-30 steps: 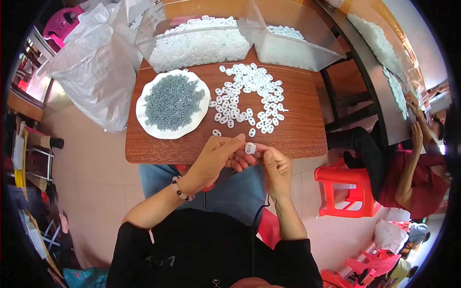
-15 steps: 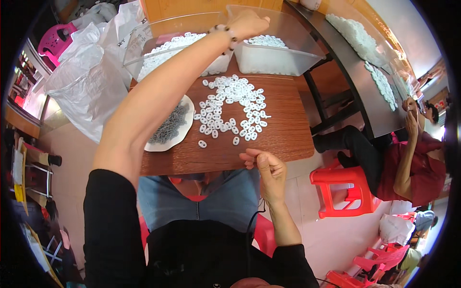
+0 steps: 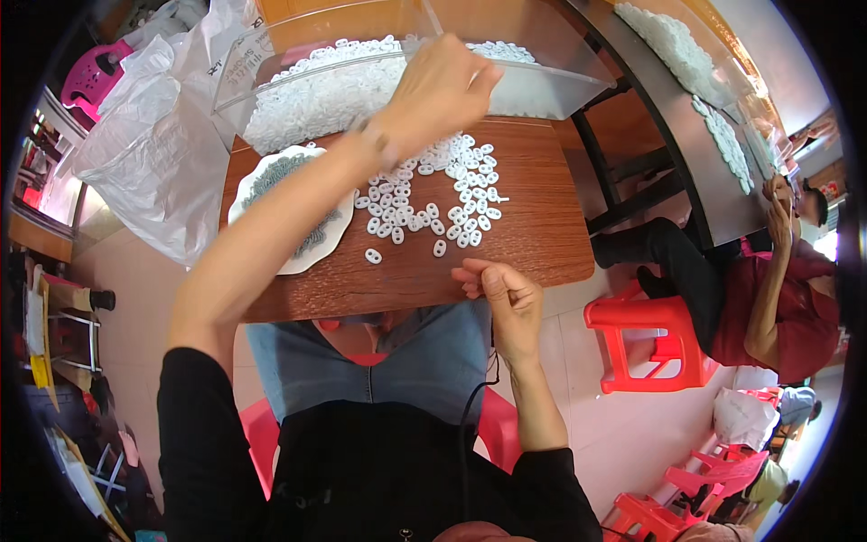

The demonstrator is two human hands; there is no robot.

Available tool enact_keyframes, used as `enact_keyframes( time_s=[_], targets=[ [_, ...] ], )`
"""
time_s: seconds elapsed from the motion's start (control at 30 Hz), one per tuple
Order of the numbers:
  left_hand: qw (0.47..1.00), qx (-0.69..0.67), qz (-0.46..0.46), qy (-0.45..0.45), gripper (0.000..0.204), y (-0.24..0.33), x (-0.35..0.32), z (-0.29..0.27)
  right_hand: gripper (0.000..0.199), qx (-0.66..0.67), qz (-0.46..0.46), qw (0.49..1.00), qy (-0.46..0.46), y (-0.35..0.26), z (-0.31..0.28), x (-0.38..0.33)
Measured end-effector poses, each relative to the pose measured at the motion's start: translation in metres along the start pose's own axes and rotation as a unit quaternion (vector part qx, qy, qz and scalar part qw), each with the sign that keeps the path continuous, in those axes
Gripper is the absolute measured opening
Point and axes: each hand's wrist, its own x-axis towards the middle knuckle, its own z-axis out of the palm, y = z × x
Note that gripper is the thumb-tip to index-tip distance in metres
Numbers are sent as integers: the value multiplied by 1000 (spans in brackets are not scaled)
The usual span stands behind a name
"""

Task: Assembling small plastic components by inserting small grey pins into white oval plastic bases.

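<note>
My left hand [image 3: 442, 86] reaches over the table's far side, back of the hand up, in front of the clear plastic bins. Its fingers point down out of sight and blur a little, so whether it holds anything is hidden. Below the wrist lie many small white oval pieces [image 3: 388, 200], each with two holes, loose on the brown table [image 3: 515, 208]. My right hand [image 3: 510, 303] hovers at the near edge, palm turned inward, fingers loosely bent with nothing visible in them. Under my left forearm sits a white scalloped plate [image 3: 339, 230] heaped with small grey pieces [image 3: 271, 176].
Two clear bins hold more white pieces [image 3: 316, 99]; the left bin's wall [image 3: 415, 56] faces me. White plastic bags [image 3: 144, 172] stand left. To the right are a red stool [image 3: 646, 339], a dark table [image 3: 677, 154] and a seated person in a dark red shirt [image 3: 795, 316].
My left hand has drawn back from the right bin toward me and slightly left. My right hand stays nearly in place. The view has shifted slightly, showing more of the plate.
</note>
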Motion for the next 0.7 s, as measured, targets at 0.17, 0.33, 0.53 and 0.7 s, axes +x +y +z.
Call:
enact_keyframes(
  time_s=[0.17, 0.33, 0.53, 0.7],
  targets=[
    [973, -221, -47, -47, 16, 47, -160, -19, 27, -23, 27, 999, 15, 21, -12, 5],
    [852, -435, -273, -104, 20, 57, -282, -2, 22, -90, 44, 995, 14, 19, 4, 9],
    [801, -467, -361, -103, 24, 52, -327, 4, 17, -336, -99, 936, 27, 16, 11, 24],
    [817, -426, -366, -127, 27, 44, -331, 3, 24, -488, -235, 840, -22, 2, 30, 46]
  ],
)
